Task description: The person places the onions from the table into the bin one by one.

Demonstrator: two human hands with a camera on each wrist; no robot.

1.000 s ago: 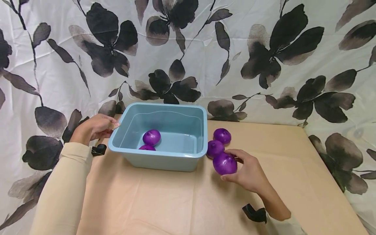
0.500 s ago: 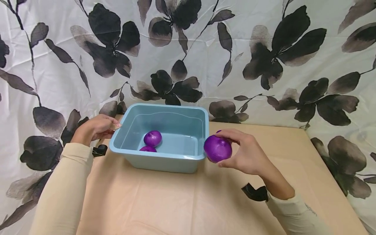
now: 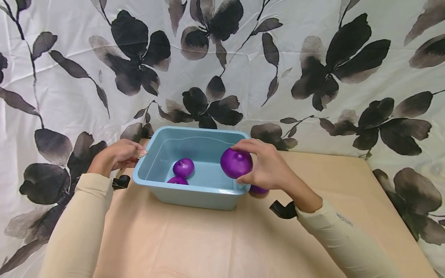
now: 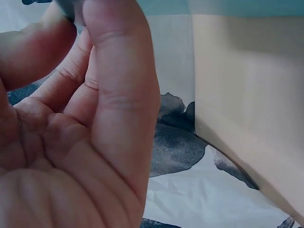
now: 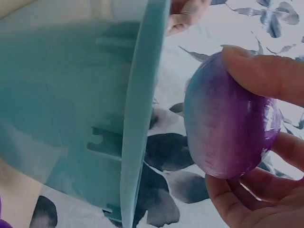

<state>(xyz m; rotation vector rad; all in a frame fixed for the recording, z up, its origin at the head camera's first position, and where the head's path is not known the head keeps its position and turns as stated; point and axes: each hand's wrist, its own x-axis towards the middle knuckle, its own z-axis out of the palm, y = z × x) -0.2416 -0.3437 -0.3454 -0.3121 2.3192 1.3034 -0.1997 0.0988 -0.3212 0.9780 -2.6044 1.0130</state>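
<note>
**Onion [image 3: 236,163] above a tub [image 3: 205,148]**

Head view: the right hand [image 3: 269,165] grasps the glossy purple onion over the smooth blue tub's right end; the left hand [image 3: 122,154] pinches its left rim [image 3: 139,166]. Two more onions [image 3: 184,168] lie inside, the nearer part-hidden by the front wall [image 3: 194,200]; another onion [image 3: 259,190], outside, is mostly hidden. Creased floral cloth [image 3: 264,77] behind. Left wrist: pinch cropped above. Right wrist: rounded onion, apart from the rim.

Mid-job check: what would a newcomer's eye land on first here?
First, the glossy purple onion, gripped by the fingers of the right hand above the right end of the blue tub. Next, two more onions inside the tub, toward its left, where the left hand pinches the rim. Behind everything, the white cloth with its big dark flowers.
</note>
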